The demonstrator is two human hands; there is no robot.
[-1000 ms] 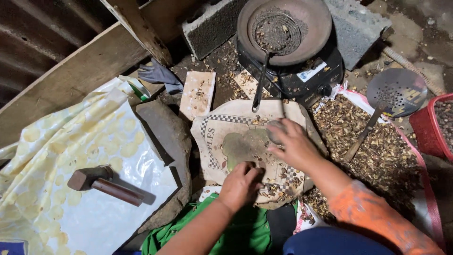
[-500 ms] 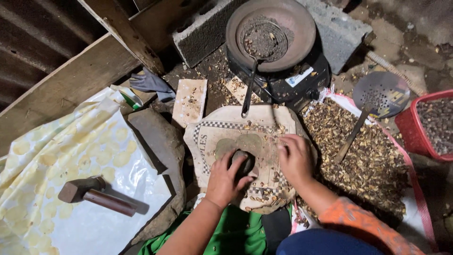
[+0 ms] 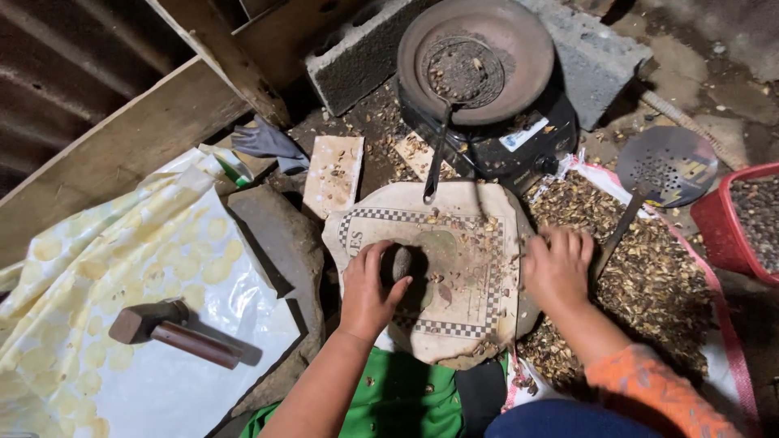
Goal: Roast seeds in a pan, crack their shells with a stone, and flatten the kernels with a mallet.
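My left hand [image 3: 371, 289] grips a small dark stone [image 3: 401, 262] pressed on a cream cloth with a checkered border [image 3: 462, 268] that covers a flat block. My right hand [image 3: 558, 266] rests with fingers spread at the cloth's right edge, touching the pile of brown husks and shells [image 3: 641, 284]. A few nut pieces lie scattered on the cloth.
A round pan [image 3: 479, 57] with nuts and a ladle sits on a black stove [image 3: 519, 138]. A perforated skimmer [image 3: 665, 166] lies on the husks, with a red basket [image 3: 746, 219] at the right. A hammer [image 3: 174, 328] lies on the yellow-spotted sheet [image 3: 97, 276] at the left. A concrete block [image 3: 365, 53] stands behind.
My left hand has closed on the stone and moved it left on the cloth. My right hand has slid from the cloth's middle to its right edge, by the husks.
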